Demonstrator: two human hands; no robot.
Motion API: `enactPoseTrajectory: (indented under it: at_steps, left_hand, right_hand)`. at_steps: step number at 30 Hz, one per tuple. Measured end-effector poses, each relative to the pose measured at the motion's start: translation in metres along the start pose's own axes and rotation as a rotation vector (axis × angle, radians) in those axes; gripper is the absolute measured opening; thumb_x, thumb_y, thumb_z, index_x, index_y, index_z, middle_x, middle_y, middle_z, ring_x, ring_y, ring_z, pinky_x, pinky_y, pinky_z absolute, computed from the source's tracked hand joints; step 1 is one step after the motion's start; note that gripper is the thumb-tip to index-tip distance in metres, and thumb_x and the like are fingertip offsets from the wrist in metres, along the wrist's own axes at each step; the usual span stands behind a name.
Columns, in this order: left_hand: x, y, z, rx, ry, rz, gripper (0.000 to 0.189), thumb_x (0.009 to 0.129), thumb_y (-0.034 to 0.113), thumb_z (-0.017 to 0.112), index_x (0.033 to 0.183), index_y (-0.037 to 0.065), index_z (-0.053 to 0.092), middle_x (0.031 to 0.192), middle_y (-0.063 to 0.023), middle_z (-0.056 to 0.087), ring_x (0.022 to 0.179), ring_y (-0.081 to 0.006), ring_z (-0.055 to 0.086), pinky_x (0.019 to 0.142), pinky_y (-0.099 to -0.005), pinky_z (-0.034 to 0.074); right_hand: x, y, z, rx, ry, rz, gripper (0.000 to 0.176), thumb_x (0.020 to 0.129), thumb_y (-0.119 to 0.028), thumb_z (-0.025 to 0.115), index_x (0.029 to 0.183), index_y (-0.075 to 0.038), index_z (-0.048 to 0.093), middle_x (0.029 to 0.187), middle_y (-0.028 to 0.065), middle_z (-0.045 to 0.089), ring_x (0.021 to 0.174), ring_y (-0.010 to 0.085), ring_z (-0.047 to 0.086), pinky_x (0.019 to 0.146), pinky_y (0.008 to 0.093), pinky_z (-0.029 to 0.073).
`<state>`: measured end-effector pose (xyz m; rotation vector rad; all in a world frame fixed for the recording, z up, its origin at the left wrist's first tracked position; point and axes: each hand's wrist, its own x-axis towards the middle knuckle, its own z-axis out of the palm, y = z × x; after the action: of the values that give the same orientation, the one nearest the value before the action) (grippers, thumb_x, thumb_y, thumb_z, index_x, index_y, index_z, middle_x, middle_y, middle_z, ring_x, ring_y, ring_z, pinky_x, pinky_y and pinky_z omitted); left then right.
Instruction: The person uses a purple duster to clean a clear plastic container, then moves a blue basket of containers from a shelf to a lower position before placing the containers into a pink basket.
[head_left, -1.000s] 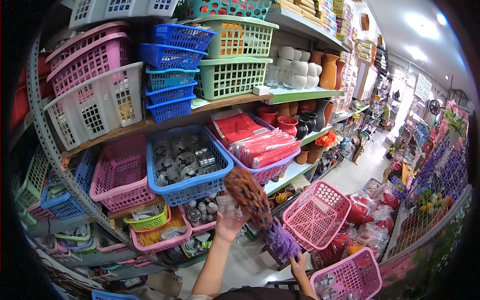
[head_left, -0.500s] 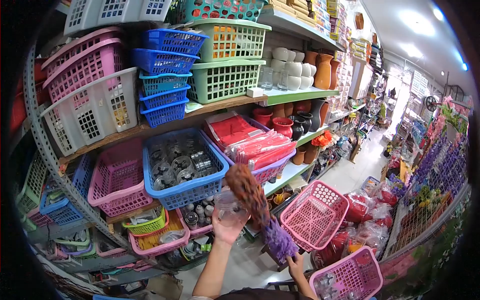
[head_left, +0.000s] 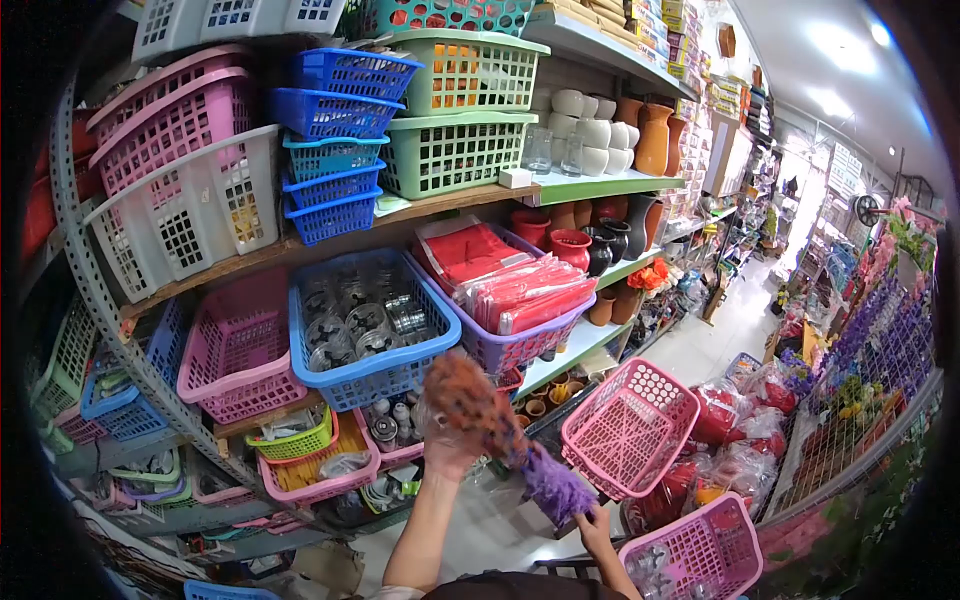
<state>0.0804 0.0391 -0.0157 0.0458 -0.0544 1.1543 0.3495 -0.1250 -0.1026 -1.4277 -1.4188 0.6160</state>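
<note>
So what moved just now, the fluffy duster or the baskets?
The duster moved: its orange end swung down and left, over the left hand, hiding the clear jar that hand held up. The right hand keeps gripping its purple end. The baskets stayed put.

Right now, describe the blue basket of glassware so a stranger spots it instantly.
On the left-hand shelving, look at the tilted row of baskets under the wooden board. The blue basket sits just above the orange-and-purple duster in the right hand. Its pink neighbour looks empty, its purple neighbour holds red packets; only it holds clear glassware.
</note>
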Motion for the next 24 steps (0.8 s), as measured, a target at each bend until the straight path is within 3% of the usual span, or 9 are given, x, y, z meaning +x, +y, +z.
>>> enactPoseTrajectory:
  at_steps: [3,6,9,11,14,16,18,21,24]
  left_hand:
    - [-0.009,0.002,-0.004,-0.197,-0.061,-0.133,0.045,0.084,0.047,0.051,0.114,0.015,0.058,0.115,-0.0086,0.060,0.105,-0.0297,0.056,0.083,-0.0521,0.047]
    - [-0.009,0.003,-0.002,-0.012,0.053,-0.021,0.046,0.083,0.048,0.051,0.113,0.014,0.058,0.115,-0.0093,0.059,0.105,-0.0319,0.056,0.079,-0.0528,0.049]
    - [-0.012,0.003,-0.009,0.270,-0.069,0.020,0.047,0.084,0.048,0.050,0.116,0.014,0.057,0.111,-0.0120,0.060,0.101,-0.0351,0.058,0.076,-0.0555,0.050]
    - [-0.018,-0.006,0.026,0.261,-0.096,-0.007,0.048,0.086,0.045,0.047,0.117,0.009,0.056,0.110,-0.0125,0.061,0.102,-0.0309,0.058,0.084,-0.0476,0.050]
    - [-0.015,-0.001,0.019,0.559,0.185,0.069,0.048,0.088,0.037,0.043,0.116,0.001,0.054,0.112,-0.0114,0.061,0.103,-0.0244,0.058,0.088,-0.0369,0.047]
    - [-0.018,0.000,0.023,0.691,0.151,0.073,0.047,0.088,0.037,0.043,0.117,0.001,0.053,0.113,-0.0108,0.060,0.104,-0.0236,0.057,0.090,-0.0360,0.045]
    - [-0.015,0.000,0.024,0.912,-0.049,0.177,0.042,0.090,0.031,0.041,0.117,0.001,0.054,0.114,-0.0091,0.058,0.104,-0.0198,0.055,0.093,-0.0331,0.040]
    - [-0.005,0.001,0.008,1.220,-0.014,0.328,0.038,0.093,0.027,0.040,0.118,0.001,0.052,0.116,-0.0075,0.056,0.103,-0.0167,0.055,0.091,-0.0313,0.041]
    - [-0.003,0.003,-0.018,1.216,0.139,0.321,0.040,0.095,0.031,0.041,0.121,0.002,0.049,0.115,-0.0059,0.056,0.101,-0.0150,0.055,0.088,-0.0320,0.043]
  right_hand:
    - [0.004,0.000,-0.003,0.021,0.110,0.114,0.018,0.074,-0.014,0.064,0.081,0.002,0.060,0.060,0.0157,0.056,0.052,0.0233,0.054,0.053,0.0339,0.041]
    - [0.002,-0.006,-0.020,-0.219,0.071,-0.057,0.020,0.075,-0.012,0.062,0.086,0.003,0.059,0.066,0.0112,0.057,0.061,0.0206,0.052,0.058,0.0318,0.040]
    - [0.010,-0.029,-0.029,-0.249,0.062,0.026,0.024,0.074,-0.015,0.064,0.089,0.003,0.060,0.069,0.0165,0.058,0.062,0.0261,0.053,0.060,0.0342,0.041]
    - [0.020,-0.029,-0.030,-0.283,0.179,0.058,0.021,0.073,-0.015,0.063,0.083,0.003,0.058,0.067,0.0185,0.055,0.060,0.0246,0.052,0.060,0.0363,0.041]
    - [0.028,-0.024,-0.049,-0.363,0.089,0.102,0.024,0.074,-0.017,0.065,0.091,0.000,0.062,0.075,0.0223,0.060,0.068,0.0364,0.058,0.062,0.0404,0.044]
    - [0.035,-0.027,-0.058,-0.225,0.127,-0.093,0.022,0.072,-0.015,0.064,0.083,0.003,0.059,0.061,0.0163,0.051,0.055,0.0209,0.049,0.056,0.0361,0.040]
    - [0.050,-0.044,-0.076,-0.460,0.152,-0.117,0.020,0.071,-0.014,0.065,0.083,0.001,0.060,0.063,0.0181,0.053,0.055,0.0271,0.054,0.055,0.0370,0.041]
    - [0.061,-0.071,-0.093,-0.569,0.152,-0.157,0.022,0.069,-0.015,0.065,0.087,-0.002,0.063,0.069,0.0189,0.058,0.059,0.0318,0.058,0.057,0.0377,0.044]
    - [0.064,-0.076,-0.094,-0.456,0.097,-0.210,0.024,0.068,-0.015,0.066,0.089,-0.004,0.065,0.072,0.0183,0.061,0.062,0.0334,0.061,0.058,0.0379,0.047]
